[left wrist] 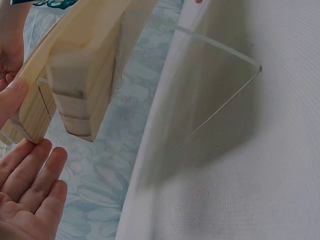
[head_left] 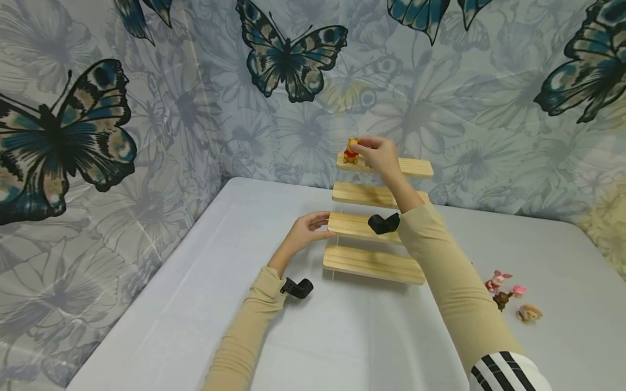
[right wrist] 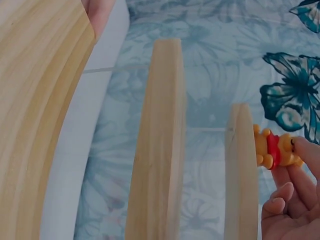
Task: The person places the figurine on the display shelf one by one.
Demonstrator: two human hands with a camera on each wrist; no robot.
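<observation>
A tiered display stand has several pale wooden shelves (head_left: 374,264) on clear supports. My right hand (head_left: 382,155) pinches a small yellow bear figurine (head_left: 350,154) in a red shirt, at the left end of the top shelf (head_left: 415,168). In the right wrist view the bear (right wrist: 273,150) has its feet right at that shelf's surface, with thumb and fingers about its head. Lower down, my left hand (head_left: 304,231) grips the left end of the second shelf from the bottom (head_left: 352,225). The left wrist view has the thumb on one face and the fingertips against the other.
Right of the stand, on the white-covered table (head_left: 195,304), lie several small figurines: a pink piglet (head_left: 496,280), a brown one (head_left: 501,300) and a tan one (head_left: 529,313). A butterfly-patterned backdrop (head_left: 303,130) rises behind the table and along its left side.
</observation>
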